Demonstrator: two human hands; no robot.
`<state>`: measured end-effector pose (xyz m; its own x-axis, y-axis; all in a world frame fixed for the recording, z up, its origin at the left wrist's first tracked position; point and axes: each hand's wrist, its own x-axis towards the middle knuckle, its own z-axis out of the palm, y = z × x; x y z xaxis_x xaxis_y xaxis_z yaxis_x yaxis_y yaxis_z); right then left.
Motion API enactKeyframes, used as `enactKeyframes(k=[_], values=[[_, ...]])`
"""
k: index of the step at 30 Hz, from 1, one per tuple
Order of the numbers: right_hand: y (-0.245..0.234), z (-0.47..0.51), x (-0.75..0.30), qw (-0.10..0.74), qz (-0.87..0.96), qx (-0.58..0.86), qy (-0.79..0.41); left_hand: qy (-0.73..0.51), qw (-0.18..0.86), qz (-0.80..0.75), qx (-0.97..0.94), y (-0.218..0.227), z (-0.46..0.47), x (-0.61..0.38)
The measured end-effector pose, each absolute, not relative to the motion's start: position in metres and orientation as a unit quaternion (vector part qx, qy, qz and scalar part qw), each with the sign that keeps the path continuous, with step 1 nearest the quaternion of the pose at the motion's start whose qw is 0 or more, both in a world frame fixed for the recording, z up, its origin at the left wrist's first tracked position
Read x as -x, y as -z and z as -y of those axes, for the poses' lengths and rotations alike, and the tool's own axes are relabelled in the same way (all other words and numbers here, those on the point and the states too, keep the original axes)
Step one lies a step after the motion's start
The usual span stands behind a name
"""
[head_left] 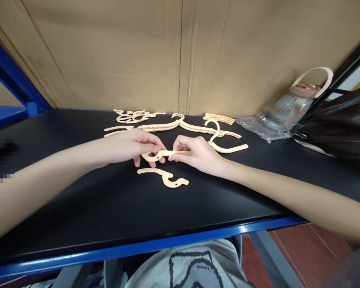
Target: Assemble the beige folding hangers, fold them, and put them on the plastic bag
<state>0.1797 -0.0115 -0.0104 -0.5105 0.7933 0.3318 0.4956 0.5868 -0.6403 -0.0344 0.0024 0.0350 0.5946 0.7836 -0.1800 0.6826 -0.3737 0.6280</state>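
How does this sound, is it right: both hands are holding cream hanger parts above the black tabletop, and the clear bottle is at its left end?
Not quite: the clear bottle is at the right end of the black tabletop, as the head view shows. The left hand and right hand do hold cream hanger parts above it.

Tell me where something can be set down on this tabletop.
Bare black tabletop shows between the loose hook piece and the blue front edge, and between the right forearm and the bottle. Crowded: behind the left hand and right hand, where a hanger and loose parts lie; also the back right, with crumpled clear plastic.
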Motion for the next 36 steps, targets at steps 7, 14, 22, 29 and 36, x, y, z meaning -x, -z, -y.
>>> enactKeyframes(k=[7, 14, 22, 29, 36], values=[[0.013, 0.012, -0.179, 0.324, 0.840, 0.365, -0.237, -0.057, 0.340, -0.462, -0.817, -0.035, -0.005, 0.037], [0.012, 0.013, -0.178, 0.329, 0.839, 0.374, -0.220, -0.154, 0.261, -0.451, -0.840, -0.027, -0.005, 0.033], [0.013, 0.012, -0.178, 0.334, 0.850, 0.358, -0.193, -0.106, 0.133, -0.433, -0.885, -0.038, 0.002, 0.034], [0.011, 0.014, -0.179, 0.312, 0.844, 0.394, -0.185, -0.153, -0.055, -0.321, -0.933, -0.037, -0.006, 0.043], [0.011, 0.015, -0.178, 0.304, 0.858, 0.372, -0.183, -0.162, -0.077, -0.256, -0.950, -0.036, -0.009, 0.046]])
